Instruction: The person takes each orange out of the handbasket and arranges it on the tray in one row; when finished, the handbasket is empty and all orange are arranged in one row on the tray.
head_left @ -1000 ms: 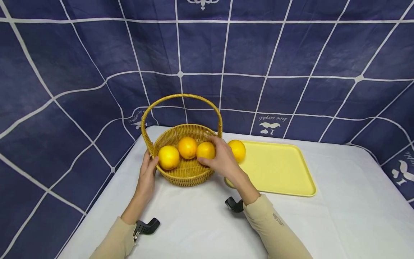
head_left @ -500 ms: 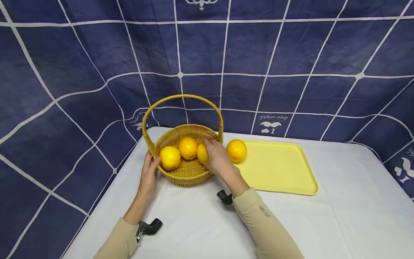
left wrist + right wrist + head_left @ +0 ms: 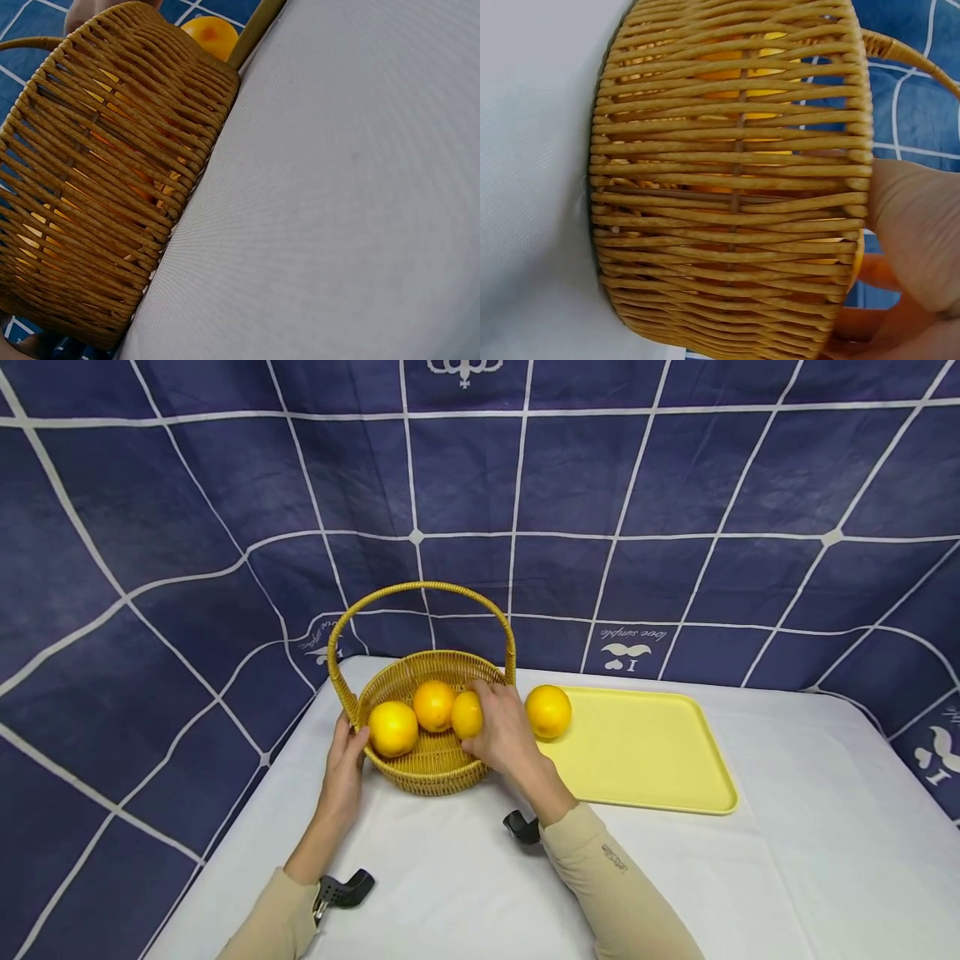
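Note:
In the head view a woven wicker basket (image 3: 431, 783) with a tall arched handle stands on the table. My left hand (image 3: 347, 777) holds its left side, thumb over the rim and fingers outside. Inside, one orange (image 3: 393, 729) lies at the left and another orange (image 3: 434, 706) in the middle. My right hand (image 3: 508, 735) reaches over the right rim and grips a third orange (image 3: 466, 716), partly covered by the fingers. In the right wrist view the woven wall (image 3: 727, 172) hides most of the fruit, and the hand (image 3: 919, 232) shows at the rim.
A pale yellow rectangular tray (image 3: 652, 752) lies to the right of the basket. One orange (image 3: 548, 712) sits at its left end. A white cloth (image 3: 442, 877) covers the table, and a blue curtain with white lines (image 3: 570, 477) hangs behind.
My right hand has shifted left and rotated further over its orange, which moved slightly left toward the middle one. The left hand stays at the basket's side.

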The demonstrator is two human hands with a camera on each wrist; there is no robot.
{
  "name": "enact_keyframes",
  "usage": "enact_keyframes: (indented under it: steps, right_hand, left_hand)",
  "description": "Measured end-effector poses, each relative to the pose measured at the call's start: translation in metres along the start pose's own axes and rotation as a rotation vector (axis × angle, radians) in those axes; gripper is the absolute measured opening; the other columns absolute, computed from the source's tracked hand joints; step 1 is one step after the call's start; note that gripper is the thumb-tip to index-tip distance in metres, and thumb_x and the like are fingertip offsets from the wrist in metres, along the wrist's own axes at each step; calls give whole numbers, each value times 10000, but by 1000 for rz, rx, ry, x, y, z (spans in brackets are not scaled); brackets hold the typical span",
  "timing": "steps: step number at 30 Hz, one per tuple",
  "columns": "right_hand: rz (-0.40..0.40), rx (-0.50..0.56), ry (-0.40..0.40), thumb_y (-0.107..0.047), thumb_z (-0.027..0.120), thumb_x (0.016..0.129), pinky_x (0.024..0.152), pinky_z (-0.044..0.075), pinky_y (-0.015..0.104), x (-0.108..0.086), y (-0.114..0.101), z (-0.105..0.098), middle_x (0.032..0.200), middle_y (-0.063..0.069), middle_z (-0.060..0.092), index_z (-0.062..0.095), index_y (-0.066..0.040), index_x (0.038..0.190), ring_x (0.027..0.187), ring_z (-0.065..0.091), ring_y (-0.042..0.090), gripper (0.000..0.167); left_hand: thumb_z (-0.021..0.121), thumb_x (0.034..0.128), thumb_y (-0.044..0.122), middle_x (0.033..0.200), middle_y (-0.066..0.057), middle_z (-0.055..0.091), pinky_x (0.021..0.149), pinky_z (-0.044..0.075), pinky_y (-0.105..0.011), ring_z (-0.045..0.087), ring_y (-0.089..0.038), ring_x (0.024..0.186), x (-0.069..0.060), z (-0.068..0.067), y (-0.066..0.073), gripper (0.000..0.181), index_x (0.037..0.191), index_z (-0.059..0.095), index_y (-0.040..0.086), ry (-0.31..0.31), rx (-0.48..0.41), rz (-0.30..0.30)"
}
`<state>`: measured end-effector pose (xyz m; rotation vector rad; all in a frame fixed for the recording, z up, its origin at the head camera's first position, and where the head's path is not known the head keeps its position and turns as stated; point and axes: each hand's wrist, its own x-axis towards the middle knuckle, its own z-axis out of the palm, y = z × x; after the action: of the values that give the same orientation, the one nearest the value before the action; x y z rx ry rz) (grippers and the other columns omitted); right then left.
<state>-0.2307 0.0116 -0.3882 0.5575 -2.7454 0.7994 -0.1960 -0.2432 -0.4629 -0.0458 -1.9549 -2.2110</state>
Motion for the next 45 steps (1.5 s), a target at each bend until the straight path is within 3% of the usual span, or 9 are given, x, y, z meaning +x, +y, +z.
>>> enact_keyframes:
  steps: [5,9,14,19,24,32,38,45]
  right_hand:
    - [2,129,35,-119,953,705,1082,489,495,-7,-4,-12,1398,131,648,572,-72,1445,1261,577,362,833]
    - [42,210,26,-138,916,729,1030,508,505,-14,-5,-30,1355,87,654,573,-125,1434,1199,607,317,785]
    - [32,214,25,-203,867,732,984,506,498,-26,2,-54,1319,50,668,566,-185,1433,1131,617,286,763]
    - [29,211,54,-232,842,726,906,548,477,-36,17,-74,1269,58,692,554,-148,1439,1023,660,286,774]
    - [116,222,70,-255,832,758,867,577,475,-40,34,-91,1289,102,675,524,-110,1437,1019,654,315,760]
    - [268,187,115,-300,812,817,989,494,559,-37,69,-109,1376,178,632,507,-68,1446,1178,549,415,738]
    - [355,161,133,-345,789,842,985,505,566,-36,89,-110,1375,222,625,508,-39,1460,1180,550,443,746]
    - [467,133,142,-383,741,854,944,524,542,-34,107,-101,1304,247,634,491,3,1469,1158,533,448,768]
  left_hand:
    - [391,1148,242,1757,27,198,1338,83,-398,173,-113,1599,-1,0,1,610,1706,144,238,2,-3,-10]
    - [394,1147,238,1755,19,207,1337,90,-389,182,-117,1598,-1,-1,1,609,1706,150,229,4,-13,-5]
    - [394,1147,240,1753,28,207,1336,95,-379,184,-110,1594,-1,-1,1,613,1707,144,227,3,-15,-9]
    - [397,1147,229,1745,5,231,1334,107,-381,206,-131,1588,0,-1,0,608,1704,155,202,4,-20,-3]
    - [398,1144,216,1735,-16,254,1332,114,-381,221,-151,1579,-1,-1,1,607,1699,158,168,9,-28,-2]
    - [397,1143,226,1748,-22,229,1335,100,-401,208,-148,1588,0,-1,2,614,1704,149,199,6,-12,-17]
    - [393,1144,209,1756,-17,209,1336,91,-433,191,-163,1598,2,-1,0,617,1706,140,200,2,1,-15]
    - [400,1146,243,1751,-15,210,1330,126,-362,199,-153,1592,0,-1,1,615,1704,145,203,-2,0,-14]
